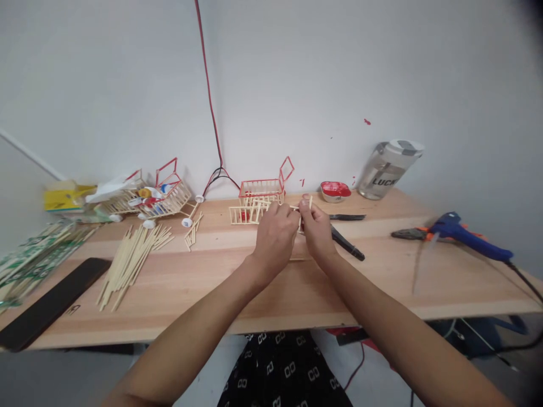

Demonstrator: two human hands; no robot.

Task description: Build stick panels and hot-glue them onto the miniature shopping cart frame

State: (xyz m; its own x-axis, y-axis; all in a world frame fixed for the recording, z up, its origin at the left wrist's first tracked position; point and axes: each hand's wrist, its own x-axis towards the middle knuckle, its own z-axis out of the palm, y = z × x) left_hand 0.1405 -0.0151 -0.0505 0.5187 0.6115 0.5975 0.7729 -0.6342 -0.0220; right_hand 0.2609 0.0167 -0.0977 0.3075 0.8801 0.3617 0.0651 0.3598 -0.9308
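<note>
Close together above the middle of the table are my left hand (278, 233) and my right hand (316, 230), their fingertips nearly meeting. Curled fingers of my left hand are around a thin wooden stick, mostly hidden. My right hand pinches a short wooden stick (311, 201), whose tip pokes up past the thumb. A lattice of wooden sticks (236, 215) reaches out left from behind my left hand; its contact with the fingers is hidden. Just behind stands a small stick cart (259, 184) with a red rim and a raised red handle.
Left are loose sticks (129, 261), a black slab (55, 302), packaged sticks (38, 254) and a filled stick cart (167, 200). Right are a black-handled tool (348, 244), a red paint dish (335, 192), a jar (388, 169), pliers (409, 233) and a blue glue gun (470, 237) with its cord.
</note>
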